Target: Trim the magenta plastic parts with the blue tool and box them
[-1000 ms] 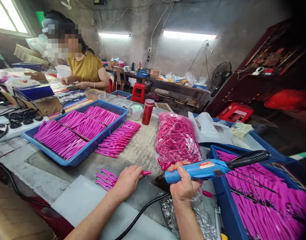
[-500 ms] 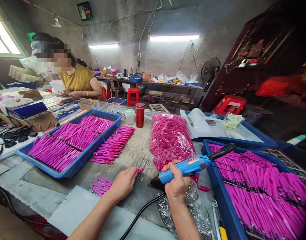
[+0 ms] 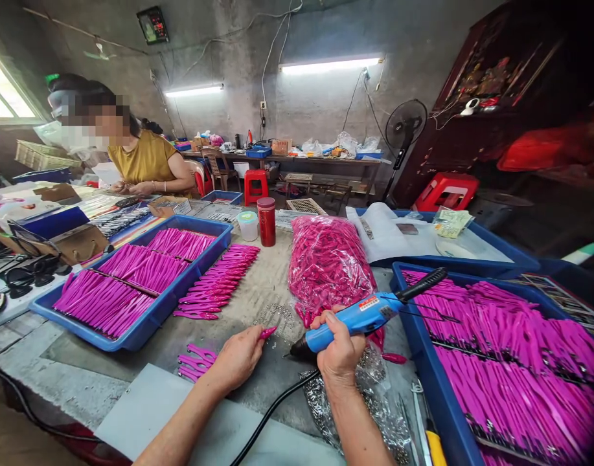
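Observation:
My left hand (image 3: pixel 238 357) is closed in a pinch on a glossy magenta plastic piece (image 3: pixel 269 332), its pointed end sticking out to the right. My right hand (image 3: pixel 342 353) grips a blue electric screwdriver (image 3: pixel 369 312), with its black nose and thin bit directed left, a short gap from the magenta piece. Behind the hands, tiny silvery metal parts (image 3: pixel 280 315) lie scattered on the table. Several magenta forked pieces (image 3: pixel 195 362) rest beside my left wrist. A clear bag of magenta pieces (image 3: pixel 328 259) stands behind the screwdriver.
Blue trays of magenta pieces flank the work spot: a left tray (image 3: pixel 126 342) and a right tray (image 3: pixel 413 343). Between them are a row of magenta pieces (image 3: pixel 219 281) and a red jar (image 3: pixel 266 223). A black cord (image 3: pixel 277 409) crosses the front. A co-worker (image 3: pixel 146 162) sits at far left.
The view has shifted slightly. Both hands keep their grips, and the screwdriver's rear end has dipped a little and moved left.

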Tool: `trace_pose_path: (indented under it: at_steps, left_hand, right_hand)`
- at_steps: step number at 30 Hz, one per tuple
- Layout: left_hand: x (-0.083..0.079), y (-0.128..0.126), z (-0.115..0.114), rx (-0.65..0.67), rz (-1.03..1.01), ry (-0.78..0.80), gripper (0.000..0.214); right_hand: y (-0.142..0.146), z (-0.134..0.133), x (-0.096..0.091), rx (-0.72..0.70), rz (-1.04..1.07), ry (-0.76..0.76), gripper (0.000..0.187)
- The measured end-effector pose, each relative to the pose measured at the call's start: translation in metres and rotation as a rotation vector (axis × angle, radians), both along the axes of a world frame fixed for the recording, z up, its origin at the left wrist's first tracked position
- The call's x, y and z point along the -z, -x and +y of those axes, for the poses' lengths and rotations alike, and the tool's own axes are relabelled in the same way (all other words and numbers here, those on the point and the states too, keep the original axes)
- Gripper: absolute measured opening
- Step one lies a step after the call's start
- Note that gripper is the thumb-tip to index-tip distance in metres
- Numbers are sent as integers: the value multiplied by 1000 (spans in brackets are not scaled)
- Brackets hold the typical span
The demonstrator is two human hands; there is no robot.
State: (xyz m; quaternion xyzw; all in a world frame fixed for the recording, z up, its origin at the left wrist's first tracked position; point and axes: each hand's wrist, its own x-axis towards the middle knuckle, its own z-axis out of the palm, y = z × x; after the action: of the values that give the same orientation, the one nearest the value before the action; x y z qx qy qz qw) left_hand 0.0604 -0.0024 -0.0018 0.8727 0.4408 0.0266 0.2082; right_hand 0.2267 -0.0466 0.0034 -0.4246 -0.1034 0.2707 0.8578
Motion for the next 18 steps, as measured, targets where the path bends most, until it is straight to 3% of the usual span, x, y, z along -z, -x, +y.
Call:
trace_pose_path:
  at_steps: [5, 12, 18]
  left_hand:
    - [6, 8, 0, 57, -27, -49, 22]
    - [15, 15, -5, 129, 90, -201, 28]
    - [18, 14, -5, 134, 119, -215, 29]
  right_hand:
    - [0, 0, 2, -11, -19, -3, 40]
    - [0, 0, 0, 14, -54, 1, 38]
    - [-1, 0, 0, 10, -45, 5, 37]
